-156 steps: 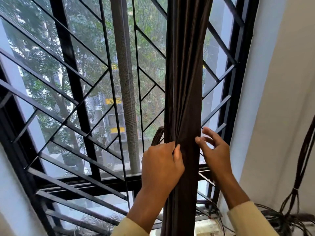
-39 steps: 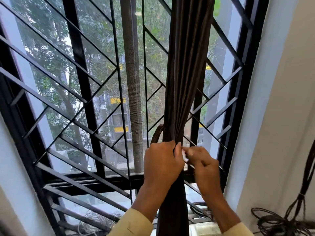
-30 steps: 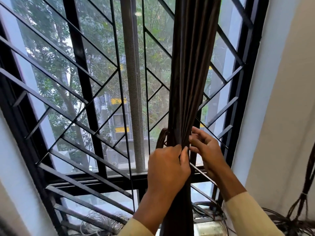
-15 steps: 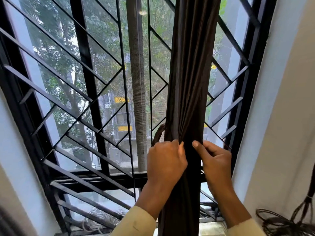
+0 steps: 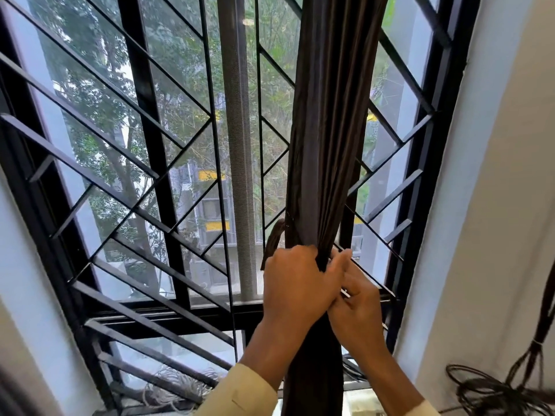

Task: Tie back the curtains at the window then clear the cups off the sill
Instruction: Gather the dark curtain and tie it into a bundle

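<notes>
Head | left hand (image 5: 295, 283) grips gathered curtain (image 5: 330, 130) | right hand (image 5: 357, 307) pinches it (grille (image 5: 150, 130) behind) | cables (image 5: 495, 391) coiled right

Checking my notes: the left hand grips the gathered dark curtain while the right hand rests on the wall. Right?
No: the head view shows the right hand at the curtain too, touching the left hand. The rest holds.

quick count from here: one dark brown curtain (image 5: 327, 130), bunched into a single column; two hands on it, left hand (image 5: 297, 292) and right hand (image 5: 357, 307); one dark tieback loop (image 5: 274, 238); one black window grille (image 5: 144, 115); one rolled grey mesh screen (image 5: 237, 145); one tangle of dark cables (image 5: 486, 394)
</notes>
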